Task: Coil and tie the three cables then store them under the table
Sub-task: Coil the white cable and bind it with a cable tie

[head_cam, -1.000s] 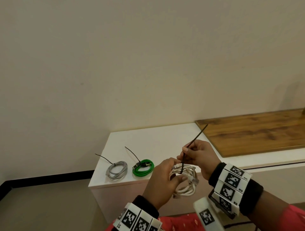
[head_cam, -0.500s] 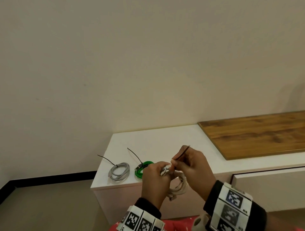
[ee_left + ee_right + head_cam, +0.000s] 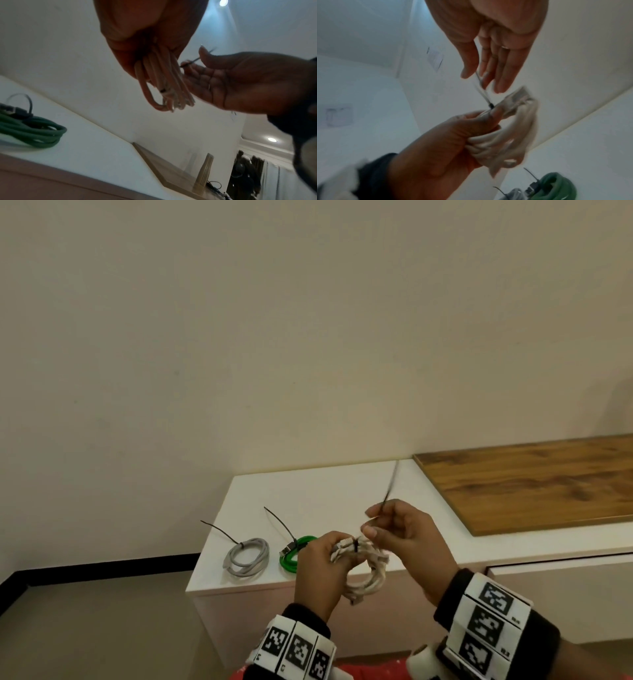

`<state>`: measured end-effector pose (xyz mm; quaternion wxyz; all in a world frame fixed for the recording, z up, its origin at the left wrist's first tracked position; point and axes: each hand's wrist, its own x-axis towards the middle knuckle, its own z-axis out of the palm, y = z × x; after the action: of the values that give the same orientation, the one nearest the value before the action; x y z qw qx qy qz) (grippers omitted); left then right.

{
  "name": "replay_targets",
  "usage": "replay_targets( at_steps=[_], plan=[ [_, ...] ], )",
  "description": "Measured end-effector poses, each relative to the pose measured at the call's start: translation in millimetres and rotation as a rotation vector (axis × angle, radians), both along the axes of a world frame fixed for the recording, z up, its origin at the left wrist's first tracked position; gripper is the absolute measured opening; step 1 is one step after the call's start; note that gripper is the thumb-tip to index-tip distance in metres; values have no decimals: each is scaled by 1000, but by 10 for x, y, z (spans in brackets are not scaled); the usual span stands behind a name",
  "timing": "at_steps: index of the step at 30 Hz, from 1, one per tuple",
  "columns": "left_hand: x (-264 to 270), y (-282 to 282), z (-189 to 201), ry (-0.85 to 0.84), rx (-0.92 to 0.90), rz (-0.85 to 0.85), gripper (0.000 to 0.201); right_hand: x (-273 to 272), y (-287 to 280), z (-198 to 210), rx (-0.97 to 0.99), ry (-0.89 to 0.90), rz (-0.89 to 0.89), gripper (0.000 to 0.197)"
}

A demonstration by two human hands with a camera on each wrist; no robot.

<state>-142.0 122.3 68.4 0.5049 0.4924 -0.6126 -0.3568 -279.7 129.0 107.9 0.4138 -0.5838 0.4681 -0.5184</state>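
Head view: the black zip tie (image 3: 389, 487) is drawn out longer than half a second ago, so the white cable coil (image 3: 363, 570), gripped by the left hand (image 3: 320, 568) above the table (image 3: 308, 494) edge, is nearly cinched; its tail, pinched by the right hand (image 3: 404, 537), points up and away.

Left wrist view: the coil (image 3: 164, 81) hangs downward.

Right wrist view: the tie (image 3: 483, 92) is seen taut.

My left hand (image 3: 320, 568) is up in front of my chest, back of the hand toward me, fingers and thumb curled tight around the coiled white cable (image 3: 368, 573) with my thumb (image 3: 489, 117) pressing by the tie's lock. My right hand (image 3: 402, 534) sits just above and to the right of it, wrist cocked, thumb and forefinger pinching the thin black plastic zip tie (image 3: 390, 484), the other fingers (image 3: 503, 75) loosely extended. Both wrists wear black cuffs with white marker bands (image 3: 486, 625), forearms angling in from below.
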Motion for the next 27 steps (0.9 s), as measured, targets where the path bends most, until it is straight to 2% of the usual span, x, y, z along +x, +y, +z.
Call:
replay_targets(
  at_steps=[2, 4, 7, 12, 17, 20, 24, 27],
  plan=[
    [19, -75, -26, 24, 11, 32, 7, -70, -91, -113, 121, 118, 2, 22],
    [23, -159, -60, 40, 14, 40, 10, -94, -125, -228, 292, 162, 52, 26],
    [2, -308, -137, 64, 67, 29, 15, -61, -190, -319, 455, 42, 100, 20],
    [7, -556, -274, 87, 189, -44, 29, -22, -504, -373, 561, -85, 13, 12],
    [96, -783, -382, 12, 181, -67, 26, 3, -748, -486, 609, -95, 41, 11],
    [132, -866, -417, 3, 153, -47, 20, -2, -860, -538, 621, -51, 90, 21],
    [115, -872, -434, -34, 113, -45, 17, -27, -983, -511, 401, 200, 14, 22],
    [39, -789, -407, -133, 41, -104, 16, 34, -1030, -406, 372, 157, 76, 17]
  ],
)
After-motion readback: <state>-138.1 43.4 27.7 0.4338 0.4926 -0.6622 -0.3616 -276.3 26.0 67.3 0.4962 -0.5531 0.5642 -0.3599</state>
